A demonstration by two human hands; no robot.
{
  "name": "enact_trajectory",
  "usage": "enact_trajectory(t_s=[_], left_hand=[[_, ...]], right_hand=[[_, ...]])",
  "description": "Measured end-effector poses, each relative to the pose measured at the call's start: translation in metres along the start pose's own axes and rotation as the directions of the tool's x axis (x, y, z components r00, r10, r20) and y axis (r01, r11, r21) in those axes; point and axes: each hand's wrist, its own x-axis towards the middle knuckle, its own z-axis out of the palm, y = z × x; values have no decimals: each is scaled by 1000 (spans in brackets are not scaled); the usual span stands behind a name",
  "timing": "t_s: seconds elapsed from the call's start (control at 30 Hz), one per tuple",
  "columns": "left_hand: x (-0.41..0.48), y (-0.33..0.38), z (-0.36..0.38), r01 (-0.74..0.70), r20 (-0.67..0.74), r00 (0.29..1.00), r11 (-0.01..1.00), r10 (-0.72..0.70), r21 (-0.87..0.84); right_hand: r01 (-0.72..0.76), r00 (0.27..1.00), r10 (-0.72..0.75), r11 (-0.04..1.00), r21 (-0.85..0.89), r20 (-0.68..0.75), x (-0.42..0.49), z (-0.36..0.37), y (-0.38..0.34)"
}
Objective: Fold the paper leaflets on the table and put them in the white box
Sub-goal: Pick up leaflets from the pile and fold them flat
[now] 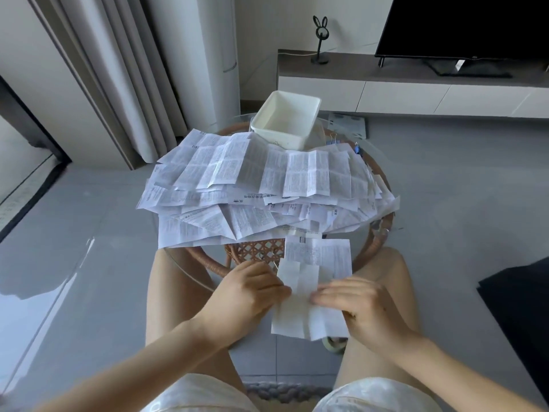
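A big heap of unfolded printed leaflets (261,185) covers the round glass table (383,221). Behind the heap stands the white box (285,120), and I see nothing inside it. At the table's near edge I hold one creased leaflet (309,289) above my knees. My left hand (252,292) pinches its left edge. My right hand (359,304) lies on its right side with the fingers pressing across the paper. The lower half of the leaflet is bent toward me.
The table has a rattan frame (255,251) under the glass. Binder clips (334,141) lie to the right of the box. A roll of tape (335,343) sits below the leaflet. A TV stand (386,84) and curtains (124,84) are behind.
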Motion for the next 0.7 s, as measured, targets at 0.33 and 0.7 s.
enact_trajectory(t_s=[0.33,0.7], left_hand=[[13,-15,-8,173,126,979,981,-162,-89],[48,8,-44,629,148,687,480,-712,-611]], right_hand=[[-172,977,162,983,63,135,30,-5,8],[-342,907,407,862,375,-109,61,-36,-21]])
